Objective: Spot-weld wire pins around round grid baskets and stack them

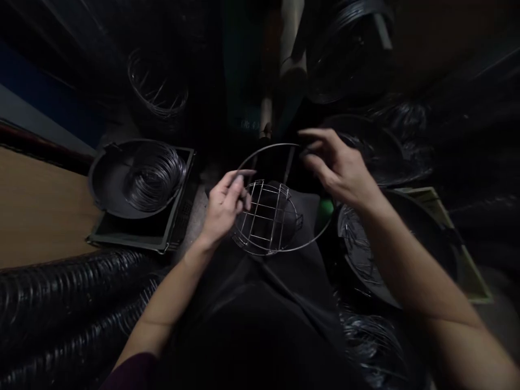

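Note:
A large thin wire ring (300,248) stands out over my lap, tilted. Behind it, and partly overlapping it, a small round wire rack (266,221) with crossed bars lies over the dark cloth on my legs. My left hand (227,206) is closed at the ring's left side, thumb against the fingers, and the wire passes into its grip. Close to the ring's upper right, my right hand (335,165) has its index finger and thumb apart. Its fingertips are dark and slightly blurred, and part of the ring behind it is hidden.
At left, a dark pan (109,179) with a coil of wire (156,176) rests on a crate (130,241). At right, a large basin (426,238) holds loose wire pieces. Black-wrapped rolls (65,292) lie lower left. A wire basket shape (158,111) stands behind.

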A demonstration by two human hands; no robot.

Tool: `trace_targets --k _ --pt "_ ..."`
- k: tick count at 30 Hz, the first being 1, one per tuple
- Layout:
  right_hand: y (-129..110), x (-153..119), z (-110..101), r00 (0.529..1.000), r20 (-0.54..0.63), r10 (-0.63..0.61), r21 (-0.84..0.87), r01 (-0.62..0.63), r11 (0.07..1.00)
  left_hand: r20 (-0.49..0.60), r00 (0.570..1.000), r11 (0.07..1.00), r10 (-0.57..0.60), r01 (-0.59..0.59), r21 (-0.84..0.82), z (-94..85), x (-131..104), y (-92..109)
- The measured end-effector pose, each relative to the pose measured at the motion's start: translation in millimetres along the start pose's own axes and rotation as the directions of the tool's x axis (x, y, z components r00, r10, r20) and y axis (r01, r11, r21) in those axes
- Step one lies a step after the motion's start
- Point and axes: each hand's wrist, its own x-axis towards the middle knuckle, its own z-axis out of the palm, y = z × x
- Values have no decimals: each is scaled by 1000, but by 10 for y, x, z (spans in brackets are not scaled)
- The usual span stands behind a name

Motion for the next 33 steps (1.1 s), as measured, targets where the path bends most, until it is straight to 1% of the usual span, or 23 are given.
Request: trace_targets --k 1,2,4,5,7,9,10,12,15,17,19,22,24,26,28,30,31,32,33 --pt "78 -112 105 996 -37 79 36 -77 996 -44 999 1000 -20 20 2 -66 -34 -108" --pt "157 -223 207 987 -68 145 58 -142 988 -78 996 999 -30 34 42 -138 -57 -218" --pt "275 -414 404 966 -101 239 45 -236 971 -111 994 971 -4 31 237 -265 -73 -411" --pt "305 -485 494 957 -108 270 7 -271 962 -115 993 930 19 25 367 -307 -71 -482" --pt "309 -575 640 941 -109 319 -98 -330 939 -110 993 805 47 27 592 -336 -56 -568" --pt "268 -615 728 923 -111 369 -189 -384 904 -92 995 692 32 44 721 -310 -40 -599" --pt "242 -628 752 912 -113 395 -218 -411 885 -84 996 650 26 47 758 -287 -34 -603" --pt "193 -656 776 888 -114 444 -252 -459 852 -60 997 596 39 25 803 -249 -26 -611" --pt "151 -710 801 861 -118 495 -260 -507 822 -29 997 559 67 -13 829 -232 -31 -640" --pt "154 -752 826 851 -137 507 -250 -525 813 -22 997 543 73 -22 839 -239 -45 -672" --pt "179 -806 859 858 -153 490 -236 -513 825 -29 996 526 79 -17 850 -245 -61 -708" --pt "203 -953 944 890 -140 434 -167 -453 876 -44 995 506 87 -6 862 -255 -83 -772" --pt "154 -1109 1048 895 -147 421 -85 -435 896 -31 996 505 87 -18 863 -266 -110 -832" --pt "36 -1303 1196 877 -205 435 -1 -445 896 -3 996 535 89 -45 843 -278 -170 -909" --pt "-108 -1499 1373 841 -279 463 89 -458 885 30 994 616 106 -89 782 -285 -265 -996" --pt "-177 -1637 1541 807 -326 494 179 -460 870 39 989 726 144 -132 675 -299 -357 -1098" --pt "-149 -1666 1595 796 -332 506 219 -456 862 21 987 778 161 -140 612 -317 -384 -1159" --pt "-73 -1663 1608 791 -332 513 254 -449 857 -4 988 832 157 -131 539 -344 -391 -1228" --pt "46 -1627 1564 789 -334 515 278 -440 854 -27 991 885 133 -107 452 -382 -378 -1302"
